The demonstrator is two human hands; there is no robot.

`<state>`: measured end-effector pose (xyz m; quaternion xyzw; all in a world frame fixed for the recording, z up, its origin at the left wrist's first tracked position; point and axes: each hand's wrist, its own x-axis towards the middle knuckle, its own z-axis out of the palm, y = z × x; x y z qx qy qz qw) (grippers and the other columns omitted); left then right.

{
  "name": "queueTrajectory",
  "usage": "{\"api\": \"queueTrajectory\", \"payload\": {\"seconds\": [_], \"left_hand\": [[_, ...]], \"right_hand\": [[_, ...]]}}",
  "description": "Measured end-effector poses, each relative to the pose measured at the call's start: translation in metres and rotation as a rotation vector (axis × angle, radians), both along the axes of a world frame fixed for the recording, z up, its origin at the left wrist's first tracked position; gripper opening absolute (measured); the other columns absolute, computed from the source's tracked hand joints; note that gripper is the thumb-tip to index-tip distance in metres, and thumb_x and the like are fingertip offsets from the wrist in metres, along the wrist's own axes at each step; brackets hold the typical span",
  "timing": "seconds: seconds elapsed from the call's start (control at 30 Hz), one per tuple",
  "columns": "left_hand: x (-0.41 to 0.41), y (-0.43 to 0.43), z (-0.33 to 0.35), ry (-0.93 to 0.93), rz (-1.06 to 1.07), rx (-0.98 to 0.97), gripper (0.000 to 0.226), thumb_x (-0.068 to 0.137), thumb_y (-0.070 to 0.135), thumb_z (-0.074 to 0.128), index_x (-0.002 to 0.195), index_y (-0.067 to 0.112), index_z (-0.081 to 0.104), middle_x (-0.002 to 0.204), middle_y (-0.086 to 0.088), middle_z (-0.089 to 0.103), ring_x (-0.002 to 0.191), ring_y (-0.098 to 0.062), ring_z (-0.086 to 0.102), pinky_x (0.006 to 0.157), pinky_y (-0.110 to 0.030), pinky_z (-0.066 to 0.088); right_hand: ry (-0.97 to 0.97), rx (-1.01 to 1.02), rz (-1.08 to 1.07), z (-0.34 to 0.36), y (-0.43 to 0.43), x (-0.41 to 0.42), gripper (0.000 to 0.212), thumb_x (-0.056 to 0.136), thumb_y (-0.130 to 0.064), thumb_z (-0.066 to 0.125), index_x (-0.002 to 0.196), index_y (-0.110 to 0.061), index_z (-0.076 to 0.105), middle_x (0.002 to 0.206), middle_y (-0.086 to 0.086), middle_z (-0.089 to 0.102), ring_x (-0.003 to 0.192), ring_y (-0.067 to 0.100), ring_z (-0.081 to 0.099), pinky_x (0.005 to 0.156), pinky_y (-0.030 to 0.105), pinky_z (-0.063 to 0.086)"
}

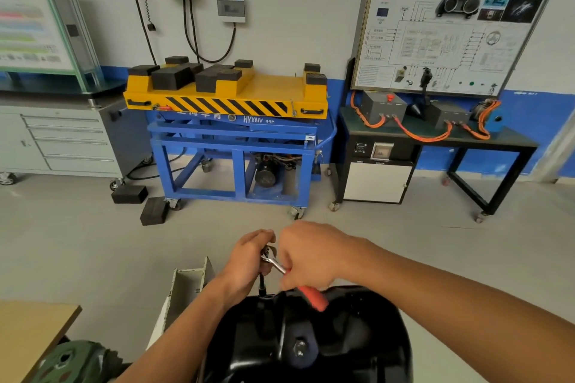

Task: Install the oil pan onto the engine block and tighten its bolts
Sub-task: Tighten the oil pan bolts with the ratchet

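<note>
Readable text, middle and upper right of the frame
The blue lift cart (230, 137) carries "HYX…", partly unclear; the training board (448, 31) is headed "新能源汽车永磁电机控制实训台".

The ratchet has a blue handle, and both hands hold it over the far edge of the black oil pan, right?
No, the handle is red, as the head view shows. The left hand and right hand do hold the ratchet over the far edge of the black oil pan.

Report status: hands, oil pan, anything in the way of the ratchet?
Left hand holds the ratchet head; right hand grips its red handle. Extension stands at the oil pan far rim. No obstruction visible.
</note>
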<state>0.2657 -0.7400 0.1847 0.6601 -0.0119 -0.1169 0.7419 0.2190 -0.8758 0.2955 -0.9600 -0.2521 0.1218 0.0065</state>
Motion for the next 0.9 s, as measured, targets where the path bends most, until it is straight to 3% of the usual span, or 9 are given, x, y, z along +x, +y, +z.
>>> {"api": "queueTrajectory", "payload": {"seconds": [0.07,0.13,0.27,0.47,0.57,0.67,0.77,0.83,0.9], "left_hand": [[0.001,-0.001,-0.001,0.03,-0.038,-0.03,0.018,0.1,0.009,0.045,0.083,0.005,0.051,0.059,-0.007,0.034,0.052,-0.017,0.025,0.052,-0.031,0.019],[0.002,-0.002,-0.001,0.029,-0.095,-0.012,0.019,0.1,0.01,0.043,0.082,0.008,0.047,0.051,-0.002,0.027,0.049,-0.017,0.019,0.05,-0.03,0.019],[0.004,-0.005,-0.003,0.013,-0.232,0.032,0.03,0.105,0.021,0.037,0.094,0.006,0.06,0.05,-0.001,0.025,0.05,-0.017,0.017,0.052,-0.03,0.018],[0.005,-0.004,-0.003,-0.012,-0.307,0.057,0.049,0.106,0.051,0.032,0.11,0.011,0.06,0.06,-0.001,0.017,0.057,-0.02,0.013,0.057,-0.033,0.015],[0.002,-0.002,-0.002,-0.026,-0.347,0.038,0.061,0.097,0.062,0.043,0.115,0.006,0.057,0.056,-0.002,0.017,0.057,-0.02,0.012,0.056,-0.032,0.016],[0.001,-0.002,-0.001,-0.059,-0.311,0.029,0.051,0.09,0.052,0.059,0.112,0.007,0.057,0.053,0.001,0.024,0.053,-0.016,0.018,0.052,-0.025,0.022],[0.003,-0.003,-0.004,-0.1,-0.216,0.052,0.041,0.101,0.034,0.057,0.13,0.005,0.055,0.052,0.004,0.034,0.05,-0.012,0.029,0.051,-0.023,0.03],[0.005,-0.003,-0.006,-0.109,-0.15,0.077,0.042,0.103,0.032,0.054,0.135,0.005,0.051,0.053,0.006,0.037,0.05,-0.01,0.033,0.052,-0.023,0.032],[0.006,-0.003,-0.008,-0.107,-0.114,0.068,0.04,0.102,0.031,0.054,0.136,0.009,0.051,0.055,0.007,0.04,0.051,-0.009,0.034,0.054,-0.024,0.033]], "right_hand": [[0.008,-0.067,-0.01,0.001,-0.008,0.009,0.027,0.084,-0.032,0.071,0.065,-0.013,0.066,0.05,0.001,0.058,0.059,0.019,0.059,0.062,0.036,0.057],[-0.029,-0.074,-0.041,-0.002,-0.015,0.018,0.021,0.085,-0.027,0.073,0.073,-0.01,0.069,0.057,0.004,0.063,0.065,0.023,0.064,0.064,0.037,0.058],[-0.166,-0.042,-0.075,-0.015,-0.022,0.035,0.009,0.087,-0.011,0.068,0.078,-0.008,0.07,0.068,0.007,0.056,0.071,0.03,0.059,0.064,0.038,0.054],[-0.165,0.159,-0.106,-0.03,-0.017,0.05,0.013,0.089,-0.001,0.061,0.088,-0.011,0.069,0.091,0.009,0.066,0.083,0.029,0.062,0.074,0.047,0.055],[-0.156,0.2,-0.046,-0.037,-0.019,0.049,0.015,0.088,-0.001,0.061,0.092,-0.013,0.069,0.095,0.004,0.066,0.089,0.026,0.062,0.077,0.047,0.053],[-0.186,0.167,0.007,-0.041,-0.027,0.047,0.004,0.088,-0.012,0.062,0.092,-0.012,0.063,0.099,0.001,0.06,0.095,0.024,0.058,0.079,0.045,0.05],[-0.164,0.136,-0.025,-0.037,-0.034,0.041,0.02,0.091,-0.028,0.062,0.106,-0.016,0.064,0.111,0.002,0.059,0.103,0.023,0.056,0.083,0.041,0.051],[-0.175,0.062,-0.027,-0.032,-0.035,0.036,0.023,0.092,-0.034,0.061,0.102,-0.014,0.064,0.103,0.005,0.059,0.095,0.025,0.057,0.077,0.039,0.051],[-0.191,0.0,-0.029,-0.028,-0.033,0.03,0.024,0.092,-0.036,0.06,0.083,-0.014,0.059,0.082,0.005,0.055,0.075,0.025,0.054,0.062,0.033,0.044]]}}
